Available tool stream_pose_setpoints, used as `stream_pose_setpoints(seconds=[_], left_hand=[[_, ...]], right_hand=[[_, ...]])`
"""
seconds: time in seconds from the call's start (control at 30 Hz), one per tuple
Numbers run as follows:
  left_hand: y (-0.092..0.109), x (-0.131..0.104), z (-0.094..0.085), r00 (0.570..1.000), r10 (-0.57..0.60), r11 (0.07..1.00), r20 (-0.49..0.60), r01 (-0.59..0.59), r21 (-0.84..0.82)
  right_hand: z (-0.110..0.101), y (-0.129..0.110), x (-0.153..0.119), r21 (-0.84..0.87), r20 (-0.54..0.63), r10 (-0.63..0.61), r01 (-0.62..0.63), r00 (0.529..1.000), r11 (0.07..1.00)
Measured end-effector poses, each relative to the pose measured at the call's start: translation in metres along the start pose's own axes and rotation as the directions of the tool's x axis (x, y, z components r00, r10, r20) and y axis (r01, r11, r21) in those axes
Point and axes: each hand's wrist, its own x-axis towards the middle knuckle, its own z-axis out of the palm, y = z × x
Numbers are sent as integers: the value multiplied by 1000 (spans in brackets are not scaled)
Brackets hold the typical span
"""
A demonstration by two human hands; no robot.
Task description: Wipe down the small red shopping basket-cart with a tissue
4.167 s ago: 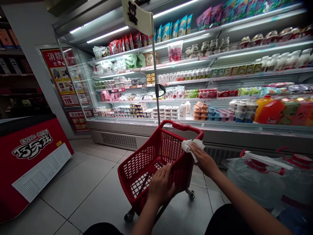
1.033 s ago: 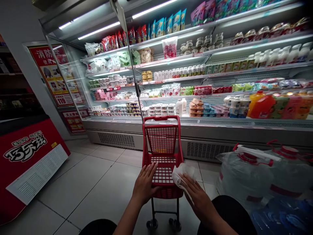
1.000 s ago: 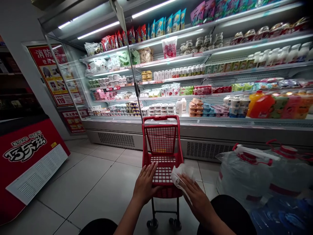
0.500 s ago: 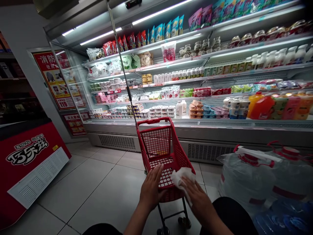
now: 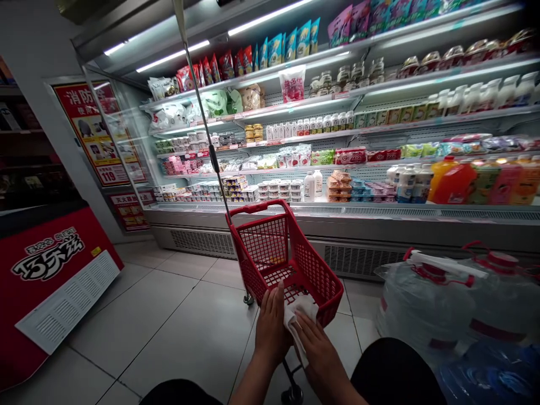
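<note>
We are gripping a white wipe (image 5: pixel 304 304) in our right hand (image 5: pixel 311 340) at the near end of a small red plastic shopping cart (image 5: pixel 317 265), which is standing on the pale tiled floor (image 5: pixel 181 315) before a stocked, open refrigerated display case (image 5: pixel 426 232). Our left hand (image 5: pixel 270 325) is lying just beside the wipe, fingers straight; whether it is gripping the cart, we cannot tell. Clear water jugs (image 5: pixel 426 309) are standing to our right.
</note>
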Motion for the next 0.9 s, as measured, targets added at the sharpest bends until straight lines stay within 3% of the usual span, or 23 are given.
stream_pose_setpoints(seconds=[0.07,0.13,0.27,0.37,0.5,0.63,0.73,0.83,0.9], left_hand=[[-1,-1,-5,999,33,999,20,-33,-12],[-6,0,-13,992,96,995,78,-94,-25],[-22,10,-25,967,185,982,176,-187,-7],[-29,20,-20,974,164,985,155,-171,35],[-22,29,-1,988,113,992,101,-119,51],[-3,34,18,998,39,998,53,-41,40],[11,36,28,1000,-19,998,15,19,52],[14,38,29,1000,-17,999,22,16,50],[6,40,23,996,62,997,70,-65,37]], right_hand=[[0,13,-9,-17,16,-47,47,999,999],[-6,42,-21,-41,42,-29,31,999,999],[-21,111,-36,-82,9,202,-201,979,976],[-25,137,-32,-52,-7,330,-330,944,943],[-20,117,-15,4,-28,424,-424,905,905],[-8,69,-5,46,32,289,-290,957,956],[-5,45,-8,58,10,228,-228,974,972],[-11,48,-17,42,9,184,-185,983,982],[-16,61,-25,27,7,178,-178,984,984]])
